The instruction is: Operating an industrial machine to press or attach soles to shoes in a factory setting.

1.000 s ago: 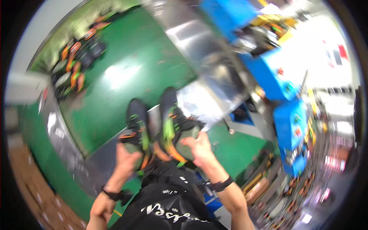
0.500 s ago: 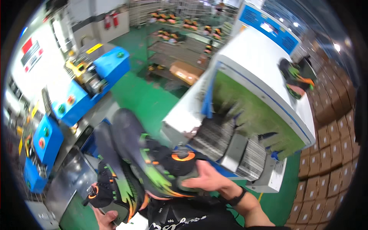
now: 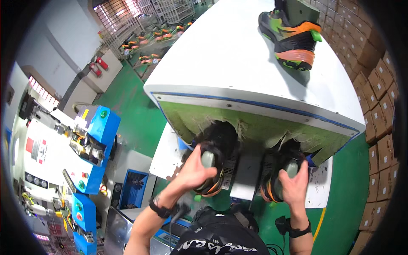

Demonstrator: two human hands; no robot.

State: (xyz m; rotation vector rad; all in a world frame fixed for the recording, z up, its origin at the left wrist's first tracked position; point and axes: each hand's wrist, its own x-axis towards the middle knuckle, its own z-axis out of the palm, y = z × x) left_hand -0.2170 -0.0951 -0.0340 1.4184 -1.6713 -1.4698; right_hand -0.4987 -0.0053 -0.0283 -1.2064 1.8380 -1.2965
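Observation:
My left hand (image 3: 192,171) grips a black shoe (image 3: 222,137) with a grey-green last in its opening. The toe of that shoe points into a gap in the ragged green curtain (image 3: 259,123) of a white box-shaped machine (image 3: 199,55). To the right, my right hand (image 3: 294,183) is closed around the heel end of a second black shoe (image 3: 274,180) with orange trim. Its toe also reaches the curtain, under a torn flap. Both toes are partly in shadow. Between the two shoes lies a grey metal strip (image 3: 247,170).
Another black, green and orange shoe (image 3: 293,36) stands on the machine's white top. Blue control boxes (image 3: 104,125) line the left side. Stacked cartons (image 3: 378,170) rise at the right. Farther off are racks of shoes (image 3: 159,36) and red fire extinguishers (image 3: 98,66).
Both shoes have moved right, from in front of my body to the machine's curtained opening, still in my hands. The view has turned toward the machine.

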